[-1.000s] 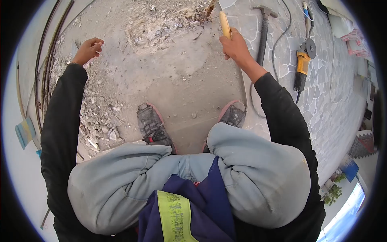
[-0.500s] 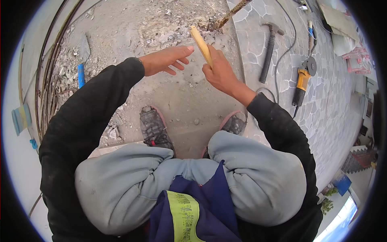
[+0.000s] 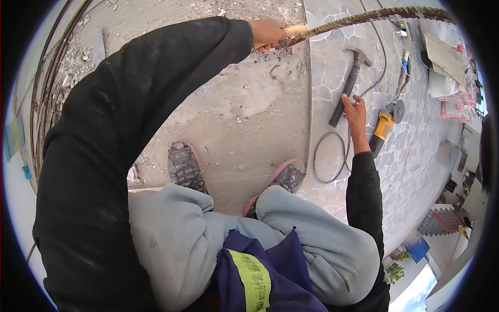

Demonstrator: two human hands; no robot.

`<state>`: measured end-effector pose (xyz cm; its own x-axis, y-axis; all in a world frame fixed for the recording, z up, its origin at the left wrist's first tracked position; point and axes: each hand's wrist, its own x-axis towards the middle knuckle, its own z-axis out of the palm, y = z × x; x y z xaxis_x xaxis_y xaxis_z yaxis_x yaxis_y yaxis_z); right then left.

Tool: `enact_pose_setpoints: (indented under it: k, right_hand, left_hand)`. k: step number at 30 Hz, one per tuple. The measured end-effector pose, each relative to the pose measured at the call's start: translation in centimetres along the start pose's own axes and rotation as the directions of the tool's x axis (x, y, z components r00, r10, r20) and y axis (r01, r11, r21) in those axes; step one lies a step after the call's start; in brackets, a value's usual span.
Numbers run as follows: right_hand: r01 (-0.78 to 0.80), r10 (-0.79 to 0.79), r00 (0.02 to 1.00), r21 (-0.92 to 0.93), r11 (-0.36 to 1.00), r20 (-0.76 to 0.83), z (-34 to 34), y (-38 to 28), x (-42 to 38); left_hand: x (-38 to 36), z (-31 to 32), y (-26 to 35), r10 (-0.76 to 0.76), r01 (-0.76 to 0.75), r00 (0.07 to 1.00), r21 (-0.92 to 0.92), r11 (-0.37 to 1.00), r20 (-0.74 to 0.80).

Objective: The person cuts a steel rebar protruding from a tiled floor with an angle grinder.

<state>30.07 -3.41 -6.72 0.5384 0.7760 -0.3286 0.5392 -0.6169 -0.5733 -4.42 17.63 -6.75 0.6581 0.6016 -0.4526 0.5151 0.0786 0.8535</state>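
At the top middle, my left hand is closed around a pale yellow wooden stick, whose end sticks out past the fingers. That end meets the rusty, ridged steel bar in this view. My right hand is open over the tiles, thumb and fingers apart, with a fingertip right at the black handle of the hammer. The hammer lies with its head away from me. Just right of this hand is a yellow and black angle grinder with its disc.
A grey cable loops on the patterned tiles beside my shoe. A blue-handled tool lies beyond the grinder. Long rusty rods run along the left wall, beside rubble. Boards and plastic bags stand far right.
The wooden stick has passed from my right hand to my left, which has moved up and right. My right hand has moved down and right to the hammer handle.
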Motion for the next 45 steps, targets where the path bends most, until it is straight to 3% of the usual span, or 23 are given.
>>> enact_pose_setpoints:
  k: [2,3,4,5,7,8,9,10,12,13,14,16,20,23,26,28,30,32,34,36,38,42,45]
  right_hand:
    - [0.02,-0.019,1.0,-0.073,0.997,0.011,0.6,0.7,0.7]
    - [0.052,-0.05,0.999,-0.143,0.988,0.019,0.9,1.0,1.1]
    - [0.082,-0.079,0.997,-0.212,0.974,0.024,1.2,1.3,1.5]
    - [0.067,-0.064,0.998,-0.204,0.977,0.019,1.4,1.9,2.1]
    - [0.248,-0.271,0.961,-0.259,0.934,-0.056,1.3,3.1,2.9]
    - [0.235,-0.26,0.963,-0.257,0.937,-0.066,0.9,2.7,3.4]
    - [0.059,-0.057,0.998,-0.125,0.99,0.022,0.2,1.6,3.9]
    - [-0.139,0.139,0.981,-0.007,0.99,0.132,-0.1,1.4,4.3]
    - [-0.175,0.166,0.984,0.168,0.97,0.063,-0.3,1.2,4.4]
    - [-0.152,0.159,0.987,0.169,0.974,-0.025,-0.3,-0.4,3.6]
    - [-0.131,0.152,0.982,0.168,0.977,-0.117,-0.6,-2.1,2.6]
    - [-0.17,0.142,0.985,0.572,0.802,0.094,-1.5,-4.2,0.2]
    - [-0.231,0.041,0.962,0.729,0.644,0.269,-1.8,-8.4,-4.3]
    - [-0.234,0.029,0.956,0.705,0.67,0.29,-1.2,-10.4,-5.5]
    - [-0.198,0.009,0.954,0.611,0.767,0.298,2.4,-11.2,-5.9]
    - [-0.297,0.019,0.87,0.493,0.818,0.492,3.2,-11.4,-5.1]
    - [-0.284,0.005,0.869,0.49,0.824,0.494,2.9,-11.8,-4.9]
    - [-0.278,0.003,0.866,0.476,0.834,0.501,2.5,-12.4,-5.2]
    - [-0.243,0.001,0.924,0.586,0.773,0.382,1.6,-13.7,-5.5]
    - [-0.246,-0.004,0.927,0.616,0.749,0.375,2.2,-13.8,-5.3]
    - [-0.241,0.035,0.931,0.537,0.809,0.364,3.1,-13.6,-5.1]
    - [-0.228,0.042,0.892,0.367,0.902,0.451,1.6,-13.6,-3.8]
    - [-0.21,-0.015,0.919,0.52,0.828,0.394,1.4,-11.7,-6.1]
  left_hand:
    - [0.7,-0.6,0.1,-0.087,0.077,0.995,0.178,0.981,0.049]
    - [1.8,-1.7,-0.8,0.042,-0.059,0.998,0.624,0.779,0.041]
    - [3.1,-4.0,-2.8,0.138,-0.186,0.981,0.842,0.506,0.134]
    - [4.5,-6.3,-4.8,0.231,-0.264,0.947,0.951,0.158,0.225]
    - [4.5,-8.6,-6.0,0.271,-0.371,0.886,0.926,-0.07,0.376]
    - [3.0,-9.2,-3.6,0.262,-0.243,0.948,0.941,0.237,0.178]
    - [2.0,-9.6,-1.9,0.189,-0.087,0.982,0.851,0.518,-0.014]
    - [3.0,-9.3,-2.9,0.195,-0.103,0.981,0.853,0.512,0.002]
    - [5.9,-7.9,-4.3,0.317,-0.41,0.901,0.816,0.407,0.295]
    - [1.2,-5.7,2.9,0.047,-0.065,0.998,0.5,0.864,0.047]
    - [2.1,-4.9,2.6,0.063,-0.093,0.995,0.51,0.855,0.077]
    - [3.7,-3.9,0.1,0.223,-0.205,0.974,0.571,0.795,0.038]
    - [3.9,-5.2,4.0,0.083,-0.191,0.98,0.74,0.645,0.18]
    - [6.4,-6.2,0.6,0.21,-0.252,0.966,0.701,0.667,0.148]
    - [3.2,-4.9,7.1,0.119,-0.248,0.966,0.708,0.661,0.228]
    - [3.5,-5.2,6.6,0.103,-0.226,0.972,0.72,0.657,0.212]
    - [3.6,-6.2,6.0,0.097,-0.299,0.949,0.754,0.585,0.301]
    - [3.9,-6.3,5.3,0.07,-0.229,0.969,0.747,0.624,0.238]
    - [1.0,-5.7,8.7,-0.061,-0.028,0.989,0.58,0.814,0.134]
    - [1.2,-5.4,7.9,-0.057,-0.016,0.993,0.601,0.799,0.102]
    - [3.4,-4.7,4.8,0.1,-0.158,0.987,0.647,0.746,0.125]
    - [3.5,-4.3,4.0,0.109,-0.165,0.986,0.642,0.748,0.126]
    - [4.6,-5.8,2.9,0.038,-0.115,0.992,0.745,0.657,0.119]
